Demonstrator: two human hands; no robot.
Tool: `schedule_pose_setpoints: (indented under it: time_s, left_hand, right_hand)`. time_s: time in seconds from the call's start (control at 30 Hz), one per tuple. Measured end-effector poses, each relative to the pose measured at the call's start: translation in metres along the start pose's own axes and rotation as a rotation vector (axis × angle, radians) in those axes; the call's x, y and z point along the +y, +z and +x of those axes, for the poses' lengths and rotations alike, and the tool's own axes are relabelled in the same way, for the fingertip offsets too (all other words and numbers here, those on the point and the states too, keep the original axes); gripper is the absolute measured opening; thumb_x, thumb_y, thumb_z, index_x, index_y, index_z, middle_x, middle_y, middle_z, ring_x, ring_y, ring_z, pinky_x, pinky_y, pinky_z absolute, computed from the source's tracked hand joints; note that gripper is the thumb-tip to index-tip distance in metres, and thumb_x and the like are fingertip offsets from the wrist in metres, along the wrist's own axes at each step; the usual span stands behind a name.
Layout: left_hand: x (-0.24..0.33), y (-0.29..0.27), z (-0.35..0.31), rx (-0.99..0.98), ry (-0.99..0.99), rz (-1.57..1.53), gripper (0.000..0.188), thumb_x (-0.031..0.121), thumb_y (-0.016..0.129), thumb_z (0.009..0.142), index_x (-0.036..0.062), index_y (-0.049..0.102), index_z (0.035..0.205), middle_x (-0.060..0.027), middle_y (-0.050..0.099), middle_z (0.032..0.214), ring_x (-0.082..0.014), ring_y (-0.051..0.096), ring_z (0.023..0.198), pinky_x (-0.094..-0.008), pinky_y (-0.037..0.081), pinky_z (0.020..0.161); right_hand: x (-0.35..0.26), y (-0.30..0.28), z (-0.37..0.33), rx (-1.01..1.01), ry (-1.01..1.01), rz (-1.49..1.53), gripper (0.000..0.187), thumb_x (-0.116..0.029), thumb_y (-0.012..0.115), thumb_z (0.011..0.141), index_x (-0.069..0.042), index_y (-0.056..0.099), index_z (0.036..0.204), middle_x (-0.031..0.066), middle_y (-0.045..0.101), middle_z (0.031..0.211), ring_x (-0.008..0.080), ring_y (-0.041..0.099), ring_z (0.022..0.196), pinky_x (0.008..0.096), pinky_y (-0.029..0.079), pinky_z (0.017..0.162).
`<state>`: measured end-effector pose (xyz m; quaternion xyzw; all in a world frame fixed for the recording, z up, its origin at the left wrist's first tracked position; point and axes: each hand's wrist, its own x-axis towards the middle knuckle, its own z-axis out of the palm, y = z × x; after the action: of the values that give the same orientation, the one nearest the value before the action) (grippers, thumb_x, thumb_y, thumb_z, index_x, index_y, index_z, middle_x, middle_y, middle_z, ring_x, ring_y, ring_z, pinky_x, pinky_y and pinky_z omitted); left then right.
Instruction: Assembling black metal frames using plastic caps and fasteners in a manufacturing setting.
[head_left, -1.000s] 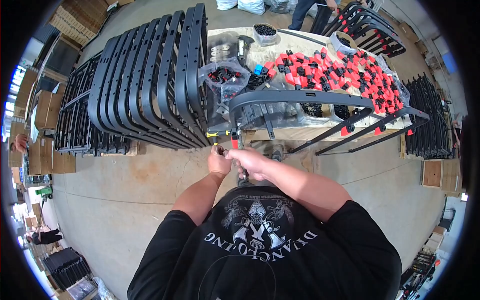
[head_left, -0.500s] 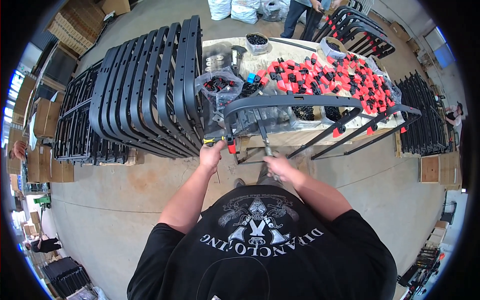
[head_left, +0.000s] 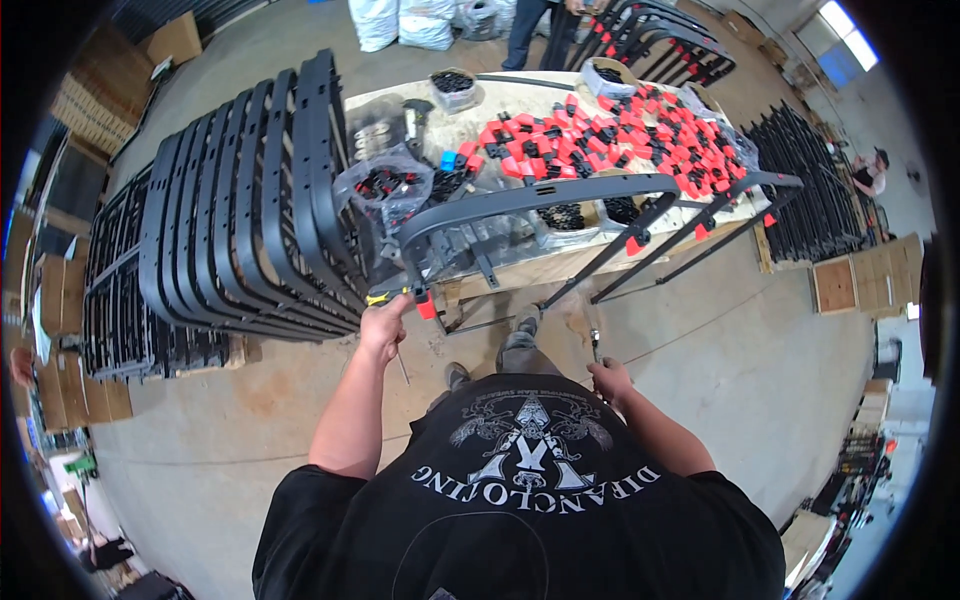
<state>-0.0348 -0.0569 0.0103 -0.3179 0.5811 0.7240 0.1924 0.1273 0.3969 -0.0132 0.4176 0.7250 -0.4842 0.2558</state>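
The left hand [head_left: 383, 330] is gripping a yellow-and-black-handled tool [head_left: 384, 297], fingers closed, beside a red fitting [head_left: 427, 305] on a black frame [head_left: 590, 188], which is standing at the worktop [head_left: 492, 107]. The right hand [head_left: 610, 381], well apart, is curling round a metal tool [head_left: 596, 343], perhaps a wrench; it's small from here.

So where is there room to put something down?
A small bare strip of the table lies between the two far containers, beyond the red pieces. Open floor lies right of the right hand. The table's middle is crowded with red pieces; frames crowd the left hand.
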Motion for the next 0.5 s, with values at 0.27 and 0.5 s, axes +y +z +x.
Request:
schedule_pose_setpoints:
  time_s: [0.27,0.5]
  left_hand:
    - [0.007,0.024,-0.015,0.233,0.015,-0.062,0.029,0.036,0.082,0.084,0.0149,0.063,0.08,0.0057,0.047,0.062,-0.0081,0.038,0.043,-0.0259,0.031,0.04]
    - [-0.004,0.036,0.02,0.528,0.223,-0.036,0.038,0.04,0.077,0.089,0.013,0.053,0.077,0.0038,0.04,0.055,-0.0113,0.035,0.039,-0.0307,0.026,0.039]
  right_hand:
    - [-0.028,-0.027,0.009,-0.06,-0.24,-0.235,0.049,-0.042,0.066,0.087,0.002,0.066,0.108,0.0155,0.067,0.076,0.0269,0.067,0.069,0.0415,0.054,0.063]
    - [-0.005,-0.08,0.067,-0.082,-0.272,-0.244,0.052,-0.044,0.066,0.086,0.002,0.069,0.111,0.017,0.07,0.079,0.0286,0.07,0.072,0.042,0.054,0.073]
